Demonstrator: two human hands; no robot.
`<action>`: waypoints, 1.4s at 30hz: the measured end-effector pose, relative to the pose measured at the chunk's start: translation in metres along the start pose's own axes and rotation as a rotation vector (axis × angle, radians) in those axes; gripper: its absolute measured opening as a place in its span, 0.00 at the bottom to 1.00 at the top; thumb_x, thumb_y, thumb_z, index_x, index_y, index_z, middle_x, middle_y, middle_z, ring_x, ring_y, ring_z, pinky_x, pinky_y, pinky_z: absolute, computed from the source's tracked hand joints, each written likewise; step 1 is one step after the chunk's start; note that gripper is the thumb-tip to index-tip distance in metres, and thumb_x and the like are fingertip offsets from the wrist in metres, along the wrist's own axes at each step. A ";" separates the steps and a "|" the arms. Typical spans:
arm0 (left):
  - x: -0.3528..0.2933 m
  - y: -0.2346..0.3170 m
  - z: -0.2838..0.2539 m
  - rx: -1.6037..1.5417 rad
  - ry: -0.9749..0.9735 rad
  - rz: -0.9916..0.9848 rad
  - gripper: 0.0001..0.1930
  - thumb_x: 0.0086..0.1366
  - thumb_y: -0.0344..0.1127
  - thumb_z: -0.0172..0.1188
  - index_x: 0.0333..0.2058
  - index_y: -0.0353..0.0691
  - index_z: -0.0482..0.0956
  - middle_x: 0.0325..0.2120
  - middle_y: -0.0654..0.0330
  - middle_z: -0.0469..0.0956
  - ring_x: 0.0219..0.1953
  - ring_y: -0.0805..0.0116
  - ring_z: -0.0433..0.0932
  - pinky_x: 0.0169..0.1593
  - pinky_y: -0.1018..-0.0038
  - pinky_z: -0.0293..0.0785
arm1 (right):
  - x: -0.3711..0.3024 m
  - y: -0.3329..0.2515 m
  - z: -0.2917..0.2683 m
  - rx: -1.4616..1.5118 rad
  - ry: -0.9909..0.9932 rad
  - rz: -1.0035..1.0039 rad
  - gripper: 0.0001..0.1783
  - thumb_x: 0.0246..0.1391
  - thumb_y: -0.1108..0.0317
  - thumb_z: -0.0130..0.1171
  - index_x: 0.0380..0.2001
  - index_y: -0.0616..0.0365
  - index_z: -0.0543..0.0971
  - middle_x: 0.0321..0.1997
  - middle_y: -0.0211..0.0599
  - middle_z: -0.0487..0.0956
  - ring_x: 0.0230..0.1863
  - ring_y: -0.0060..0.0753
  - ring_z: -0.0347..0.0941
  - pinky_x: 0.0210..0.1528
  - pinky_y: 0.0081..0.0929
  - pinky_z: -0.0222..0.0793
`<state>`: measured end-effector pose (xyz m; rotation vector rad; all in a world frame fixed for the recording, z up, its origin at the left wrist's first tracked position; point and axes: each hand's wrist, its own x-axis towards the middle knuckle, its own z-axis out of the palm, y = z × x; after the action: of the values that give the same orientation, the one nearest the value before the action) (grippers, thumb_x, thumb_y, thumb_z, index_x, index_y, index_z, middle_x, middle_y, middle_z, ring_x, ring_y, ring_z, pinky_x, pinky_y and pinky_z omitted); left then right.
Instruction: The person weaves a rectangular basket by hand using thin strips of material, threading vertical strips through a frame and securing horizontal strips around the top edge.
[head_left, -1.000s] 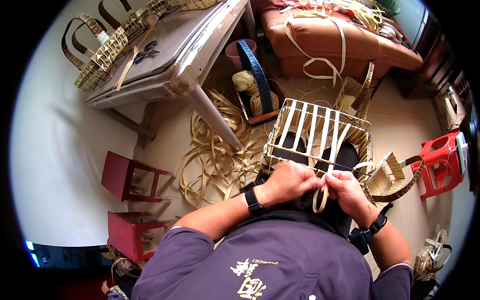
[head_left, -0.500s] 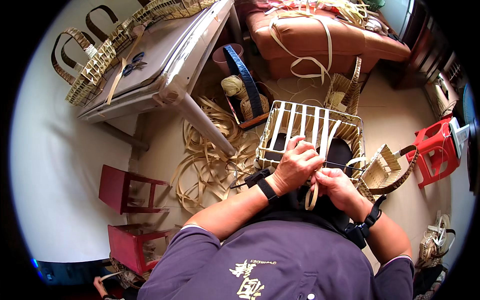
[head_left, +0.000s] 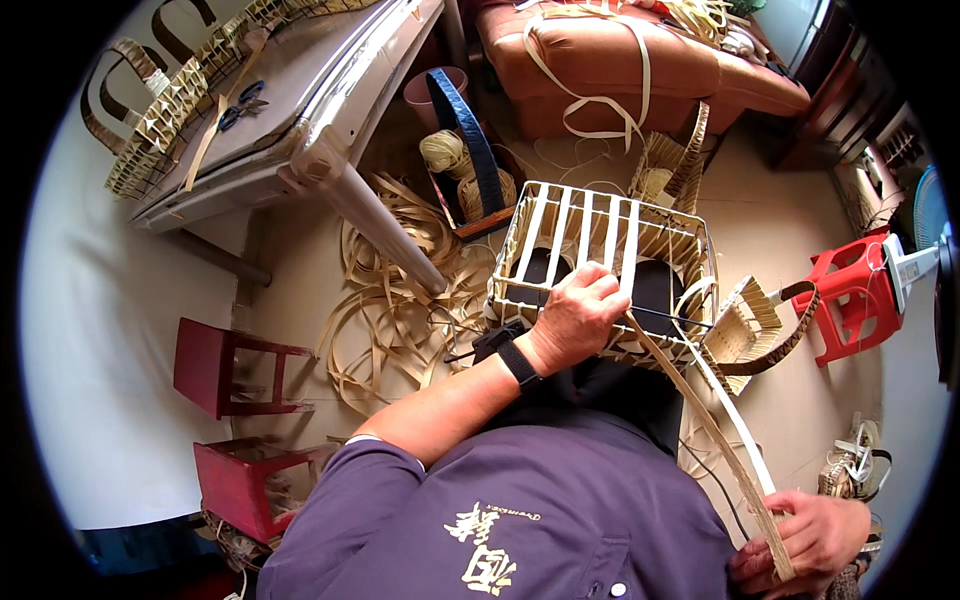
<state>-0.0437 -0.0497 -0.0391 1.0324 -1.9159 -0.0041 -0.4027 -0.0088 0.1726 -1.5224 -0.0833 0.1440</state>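
Observation:
A rectangular wire-frame basket [head_left: 668,225] with pale flat strips [head_left: 612,240] laid across its open face sits over my lap. My left hand [head_left: 578,315] is closed at its near edge, where a long flat strip [head_left: 700,418] leaves the fingertips; the fingers hide the exact grip. At the lower right, my right hand [head_left: 808,540] is closed on that strip, which is drawn out taut from the basket. A paler length of strip [head_left: 735,420] runs beside it from the basket's near right corner to the same hand.
Coiled strips [head_left: 395,290] lie on the floor beside the table leg [head_left: 385,225]. A blue-handled basket [head_left: 480,160] holds balls of cord. Small handled baskets [head_left: 745,325] stand right of my work. Beyond are a red stool [head_left: 850,300], an orange couch [head_left: 640,75] and scissors [head_left: 243,107] on the table.
My right hand has moved from beside my left hand out to the lower right, pulling the strip long. My left hand stays at the basket's near edge. The view has shifted slightly.

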 end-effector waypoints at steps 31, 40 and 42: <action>-0.005 -0.004 -0.014 0.092 0.006 -0.033 0.04 0.62 0.31 0.74 0.32 0.46 0.86 0.32 0.63 0.81 0.44 0.58 0.83 0.42 0.62 0.82 | 0.109 0.186 -0.069 -1.574 1.369 0.196 0.08 0.59 0.72 0.74 0.41 0.54 0.87 0.30 0.36 0.76 0.30 0.44 0.76 0.35 0.42 0.70; -0.007 0.001 -0.020 0.055 -0.028 -0.087 0.03 0.63 0.32 0.71 0.34 0.46 0.85 0.33 0.62 0.81 0.47 0.57 0.84 0.45 0.62 0.84 | 0.026 0.134 -0.022 -1.173 0.816 0.403 0.11 0.49 0.65 0.77 0.27 0.52 0.82 0.31 0.36 0.75 0.36 0.46 0.73 0.41 0.43 0.71; -0.005 -0.002 -0.017 0.059 0.022 -0.037 0.04 0.61 0.30 0.73 0.34 0.46 0.86 0.32 0.62 0.82 0.44 0.55 0.84 0.41 0.61 0.83 | -0.009 0.124 -0.019 -1.112 0.674 0.658 0.12 0.48 0.60 0.80 0.32 0.52 0.88 0.34 0.38 0.77 0.41 0.49 0.76 0.47 0.46 0.75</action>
<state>-0.0289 -0.0407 -0.0335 1.1029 -1.8866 0.0421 -0.4138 -0.0234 0.0484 -2.5764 1.0396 0.0960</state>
